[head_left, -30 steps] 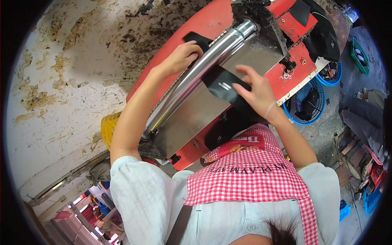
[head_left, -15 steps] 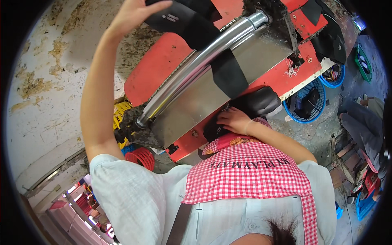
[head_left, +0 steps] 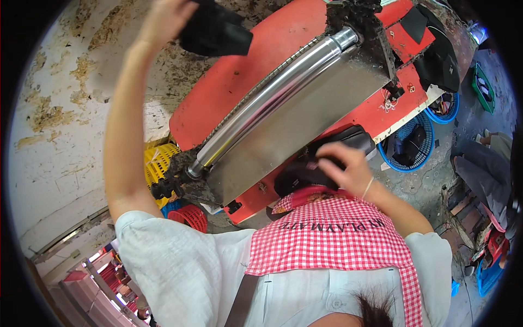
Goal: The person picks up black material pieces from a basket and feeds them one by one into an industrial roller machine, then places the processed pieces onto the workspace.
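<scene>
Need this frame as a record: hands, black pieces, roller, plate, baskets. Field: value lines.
left_hand: left hand at upper left, blurred, cut by the frame, at the edge of a black piece; grip unclear
right_hand: right hand, fingers apart, over black pieces; contact unclear
roller: shiny metal roller, slanting up to the right
plate: bare metal plate, on the roller's near side
baskets: blue basket at right, dark items inside; yellow basket at left

pale shirt [head_left: 299, 291] | loose sleeves [head_left: 163, 253] | red-white gingham apron [head_left: 327, 245] | thin wristband [head_left: 369, 186]
</scene>
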The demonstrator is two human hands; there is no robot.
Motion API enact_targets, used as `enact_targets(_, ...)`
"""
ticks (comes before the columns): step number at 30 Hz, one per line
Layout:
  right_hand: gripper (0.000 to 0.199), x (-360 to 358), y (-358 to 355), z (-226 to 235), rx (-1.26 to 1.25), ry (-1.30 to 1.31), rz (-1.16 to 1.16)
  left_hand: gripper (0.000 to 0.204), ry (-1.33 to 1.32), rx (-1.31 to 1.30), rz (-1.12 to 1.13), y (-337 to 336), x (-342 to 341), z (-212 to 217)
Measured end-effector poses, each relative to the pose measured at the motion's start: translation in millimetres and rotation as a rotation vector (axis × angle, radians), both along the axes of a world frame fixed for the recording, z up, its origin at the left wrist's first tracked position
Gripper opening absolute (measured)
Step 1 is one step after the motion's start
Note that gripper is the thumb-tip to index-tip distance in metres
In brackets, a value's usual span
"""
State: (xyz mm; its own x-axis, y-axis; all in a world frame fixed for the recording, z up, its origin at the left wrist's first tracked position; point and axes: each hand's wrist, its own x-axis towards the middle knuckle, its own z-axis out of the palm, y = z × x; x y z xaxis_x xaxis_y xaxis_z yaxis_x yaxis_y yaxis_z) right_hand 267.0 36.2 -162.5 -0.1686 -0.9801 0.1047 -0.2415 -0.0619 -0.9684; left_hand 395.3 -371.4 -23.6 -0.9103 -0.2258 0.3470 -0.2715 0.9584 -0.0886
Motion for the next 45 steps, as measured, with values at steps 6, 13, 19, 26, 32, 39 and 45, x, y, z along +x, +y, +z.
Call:
enact_targets(6, 0.04, -31, -69, 8, 0.207, 0.161, -0.197, 0.016, -0.312, 0.749, -0.194, 98, -16, -123)
enact_targets(13, 0.052, -26, -35, 5, 0.072, -0.332, -0.23, 0.027, -0.201, 1.007, 0.104, 110, -10, -115)
enact_targets(19, 0.015, 12, 15, -101, 0.153, 0.283, 0.305, 0.011, -0.159, 0.852, 0.107, 64, -27, -23)
enact_targets(26, 0.018, 58, -3, -137, -0.151, 0.767, 0.566, 0.015, 0.022, 0.863, 0.271, 37, -13, 50)
enact_targets(32, 0.012, 39, 5, -117, -0.349, 0.59, 0.506, 0.007, 0.087, 0.275, 0.223, 10, -14, 59)
enact_targets(39, 0.015, -18, 6, -4, 0.086, -0.122, -0.12, 0.031, -0.269, 0.421, -0.015, 60, -12, -60)
enact_targets(45, 0.01, -45, -36, -1, 0.124, -0.228, -0.184, 0.021, -0.39, 0.813, -0.016, 118, -13, -107)
